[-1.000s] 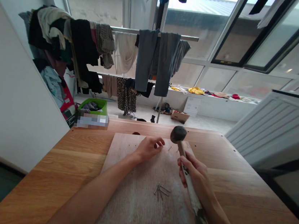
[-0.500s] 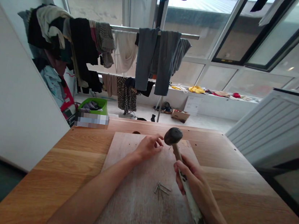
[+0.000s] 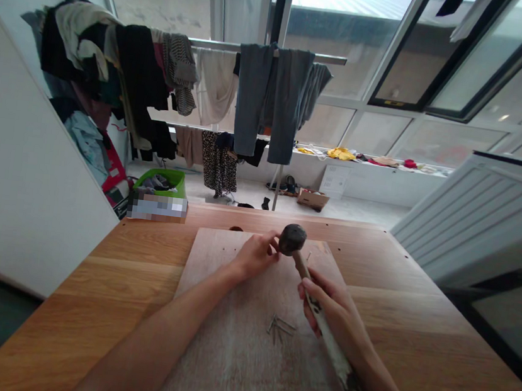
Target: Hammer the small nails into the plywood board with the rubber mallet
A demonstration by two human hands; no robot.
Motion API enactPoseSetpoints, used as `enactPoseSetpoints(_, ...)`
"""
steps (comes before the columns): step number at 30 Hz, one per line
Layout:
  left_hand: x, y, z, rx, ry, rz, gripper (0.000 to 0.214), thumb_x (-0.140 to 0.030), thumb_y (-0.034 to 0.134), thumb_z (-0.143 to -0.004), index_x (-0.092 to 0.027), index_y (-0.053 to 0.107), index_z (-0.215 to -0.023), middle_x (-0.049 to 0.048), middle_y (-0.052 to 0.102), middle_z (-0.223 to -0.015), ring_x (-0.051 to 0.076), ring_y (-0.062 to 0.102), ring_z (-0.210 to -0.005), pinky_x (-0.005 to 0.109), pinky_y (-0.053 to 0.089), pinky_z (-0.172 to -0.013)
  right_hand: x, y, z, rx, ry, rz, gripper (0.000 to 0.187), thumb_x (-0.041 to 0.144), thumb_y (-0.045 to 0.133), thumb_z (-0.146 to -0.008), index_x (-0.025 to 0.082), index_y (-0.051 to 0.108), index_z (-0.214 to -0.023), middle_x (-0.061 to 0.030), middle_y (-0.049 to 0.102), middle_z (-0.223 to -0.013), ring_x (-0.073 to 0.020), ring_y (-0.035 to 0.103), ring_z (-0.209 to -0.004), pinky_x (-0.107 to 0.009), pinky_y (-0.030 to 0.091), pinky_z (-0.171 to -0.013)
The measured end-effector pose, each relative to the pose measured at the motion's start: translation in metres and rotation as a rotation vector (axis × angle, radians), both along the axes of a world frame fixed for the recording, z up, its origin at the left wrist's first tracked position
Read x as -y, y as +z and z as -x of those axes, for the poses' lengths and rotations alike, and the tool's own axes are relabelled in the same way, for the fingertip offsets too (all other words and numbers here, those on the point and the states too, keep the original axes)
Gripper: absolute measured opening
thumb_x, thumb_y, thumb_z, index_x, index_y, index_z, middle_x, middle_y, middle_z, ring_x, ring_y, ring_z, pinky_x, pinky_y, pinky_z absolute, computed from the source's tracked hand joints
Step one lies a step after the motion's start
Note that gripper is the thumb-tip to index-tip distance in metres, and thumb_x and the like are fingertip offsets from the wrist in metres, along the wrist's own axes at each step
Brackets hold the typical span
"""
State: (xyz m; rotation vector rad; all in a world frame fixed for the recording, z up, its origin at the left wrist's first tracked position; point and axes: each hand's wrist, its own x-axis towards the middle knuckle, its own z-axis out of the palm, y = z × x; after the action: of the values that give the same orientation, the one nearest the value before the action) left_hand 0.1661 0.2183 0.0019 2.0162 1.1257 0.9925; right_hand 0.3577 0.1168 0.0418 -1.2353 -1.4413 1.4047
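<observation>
My right hand (image 3: 328,305) is closed round the wooden handle of a hammer (image 3: 318,310). Its dark round head (image 3: 292,239) hangs just over the far part of a pale wooden board (image 3: 231,357). My left hand (image 3: 256,255) rests on the board right beside the hammer head, fingers pinched together at a small nail that I can barely make out. A small pile of loose nails (image 3: 279,328) lies on the board between my two arms. One nail (image 3: 308,256) stands in the board to the right of the head.
The board lies on a wooden table (image 3: 437,344). A white panel (image 3: 14,190) leans at the left and a white slatted panel (image 3: 487,217) at the right. Beyond the table stand a loaded clothes rack (image 3: 254,93) and a green basket (image 3: 160,182).
The hammer head has swung left and down, from apart from my left hand to right beside its fingertips. My left hand stayed in place, fingers tightening into a pinch.
</observation>
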Motion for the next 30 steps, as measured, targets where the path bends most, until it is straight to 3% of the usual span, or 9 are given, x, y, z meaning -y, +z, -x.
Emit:
enactPoseSetpoints(3,0.002,0.016,0.005,-0.066,-0.012,0.03,0.032,-0.016,0.071,-0.075,-0.017,0.062,-0.106,0.0034,0.067,-0.097,0.011,0.059,-0.067,0.025,0.05,-0.065,-0.003,-0.007,-0.007,-0.064,-0.022,0.01,0.032,0.053,0.057,-0.09,0.021,0.057,-0.087,0.0058,0.055,-0.055,-0.0088,0.042,-0.034,-0.02,0.032,-0.032)
enactPoseSetpoints(5,0.01,0.035,0.006,-0.185,-0.09,0.032,0.025,-0.023,0.074,-0.073,-0.017,0.064,-0.095,0.0044,0.062,-0.099,0.013,0.057,-0.069,0.026,0.048,-0.064,-0.003,-0.009,-0.009,-0.093,-0.062,0.023,0.031,0.052,0.057,-0.092,0.021,0.059,-0.093,0.0057,0.055,-0.057,-0.009,0.042,-0.036,-0.02,0.033,-0.033)
enactPoseSetpoints(9,0.042,0.067,-0.004,-0.521,-0.496,0.023,0.013,-0.028,0.076,-0.071,-0.021,0.066,-0.074,0.0019,0.06,-0.081,0.016,0.055,-0.066,0.028,0.044,-0.059,-0.004,-0.009,-0.011,-0.133,-0.126,0.032,0.031,0.051,0.059,-0.091,0.021,0.059,-0.095,0.0059,0.054,-0.056,-0.0089,0.041,-0.035,-0.02,0.034,-0.032)
enactPoseSetpoints(11,0.059,0.071,-0.014,-0.635,-0.564,-0.008,0.016,-0.031,0.079,-0.068,-0.021,0.065,-0.068,0.0029,0.061,-0.076,0.018,0.056,-0.064,0.031,0.044,-0.059,-0.004,-0.01,-0.011,-0.147,-0.135,0.028,0.03,0.051,0.059,-0.09,0.021,0.059,-0.092,0.006,0.054,-0.055,-0.0087,0.041,-0.035,-0.02,0.033,-0.031)
enactPoseSetpoints(17,0.079,0.058,-0.034,-0.787,-0.525,-0.227,0.019,-0.027,0.078,-0.071,-0.015,0.073,-0.084,0.0163,0.069,-0.104,0.026,0.064,-0.082,0.035,0.051,-0.066,-0.005,-0.012,-0.012,-0.142,-0.102,0.007,0.029,0.05,0.057,-0.092,0.022,0.058,-0.085,0.0073,0.052,-0.05,-0.0085,0.04,-0.034,-0.019,0.033,-0.032)
enactPoseSetpoints(20,0.074,0.059,-0.033,-0.753,-0.548,-0.228,0.01,-0.022,0.076,-0.071,-0.016,0.071,-0.078,0.0129,0.071,-0.092,0.024,0.064,-0.074,0.033,0.049,-0.061,-0.004,-0.011,-0.012,-0.119,-0.093,-0.011,0.03,0.05,0.056,-0.093,0.021,0.059,-0.084,0.0068,0.053,-0.05,-0.0083,0.041,-0.035,-0.02,0.032,-0.033)
enactPoseSetpoints(24,0.051,0.066,-0.013,-0.633,-0.419,-0.091,0.016,-0.017,0.072,-0.07,-0.02,0.06,-0.059,0.0015,0.059,-0.059,0.017,0.056,-0.056,0.028,0.042,-0.054,-0.003,-0.01,-0.011,-0.132,-0.13,0.027,0.031,0.052,0.057,-0.091,0.022,0.059,-0.087,0.0071,0.052,-0.051,-0.0085,0.042,-0.034,-0.019,0.032,-0.032)
enactPoseSetpoints(30,0.008,0.057,0.031,-0.467,-0.102,-0.037,0.015,-0.005,0.062,-0.071,-0.018,0.068,-0.074,0.0004,0.065,-0.07,0.015,0.057,-0.064,0.024,0.041,-0.06,-0.004,-0.01,-0.011,-0.151,-0.136,0.027,0.032,0.052,0.061,-0.089,0.021,0.061,-0.096,0.0046,0.057,-0.059,-0.0086,0.044,-0.036,-0.02,0.036,-0.032)
